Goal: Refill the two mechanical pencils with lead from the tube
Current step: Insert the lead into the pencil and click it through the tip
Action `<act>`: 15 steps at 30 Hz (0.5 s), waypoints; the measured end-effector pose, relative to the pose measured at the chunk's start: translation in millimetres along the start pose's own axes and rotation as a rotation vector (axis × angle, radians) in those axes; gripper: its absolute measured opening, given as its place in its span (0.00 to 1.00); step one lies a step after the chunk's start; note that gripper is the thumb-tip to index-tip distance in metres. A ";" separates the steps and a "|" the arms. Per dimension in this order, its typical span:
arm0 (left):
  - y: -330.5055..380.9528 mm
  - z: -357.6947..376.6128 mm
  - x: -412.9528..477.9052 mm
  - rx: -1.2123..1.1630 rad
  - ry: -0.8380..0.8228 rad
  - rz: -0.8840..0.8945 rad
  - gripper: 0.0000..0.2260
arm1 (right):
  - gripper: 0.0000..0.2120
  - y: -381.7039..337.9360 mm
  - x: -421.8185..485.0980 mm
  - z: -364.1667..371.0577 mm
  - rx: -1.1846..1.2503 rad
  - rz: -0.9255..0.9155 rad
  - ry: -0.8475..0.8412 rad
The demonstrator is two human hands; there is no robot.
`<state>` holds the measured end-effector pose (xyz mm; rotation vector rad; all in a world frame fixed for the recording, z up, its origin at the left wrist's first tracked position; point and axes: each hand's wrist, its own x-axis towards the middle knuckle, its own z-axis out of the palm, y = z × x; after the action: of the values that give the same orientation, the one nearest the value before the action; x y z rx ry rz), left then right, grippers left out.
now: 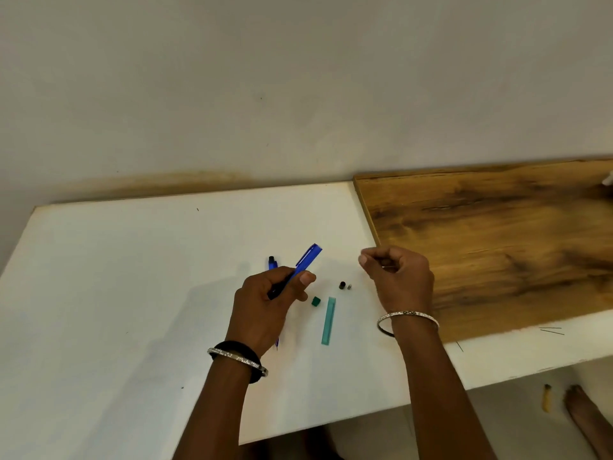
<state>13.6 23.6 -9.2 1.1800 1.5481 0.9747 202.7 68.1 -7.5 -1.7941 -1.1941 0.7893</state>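
Observation:
My left hand (265, 307) grips a blue mechanical pencil (306, 258) above the white table (116, 277), its open rear end tilted up to the right. A second blue pencil (272, 262) lies on the table behind that hand, mostly hidden; its tip shows below the wrist. My right hand (398, 277) hovers to the right with thumb and fingers pinched together; whether a lead is between them is too fine to see. The teal lead tube (328, 320) lies open between my hands, its green cap (315, 301) beside it. A small black cap (342, 285) and a tiny grey eraser piece (349, 287) lie close by.
A brown wooden board (497, 244) lies on the table's right part. Thin loose leads (552, 331) lie near the right front edge. The wall stands just behind the table. Below the edge, a foot (583, 413) and a small yellow object (546, 398) are on the floor.

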 end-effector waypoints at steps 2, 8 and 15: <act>1.7 1.6 -0.3 -0.041 -0.009 -0.003 0.21 | 0.05 7.9 1.8 -4.1 -0.151 0.018 -0.046; 1.5 4.1 0.4 0.035 -0.003 -0.003 0.17 | 0.13 15.1 1.0 5.6 -0.391 0.016 -0.284; -2.5 3.7 0.2 0.088 -0.006 0.023 0.12 | 0.05 17.1 -0.3 11.1 -0.484 -0.063 -0.182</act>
<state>16.6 23.3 -12.5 1.2632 1.5905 0.9250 200.4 67.3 -27.8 -2.0868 -1.6622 0.6755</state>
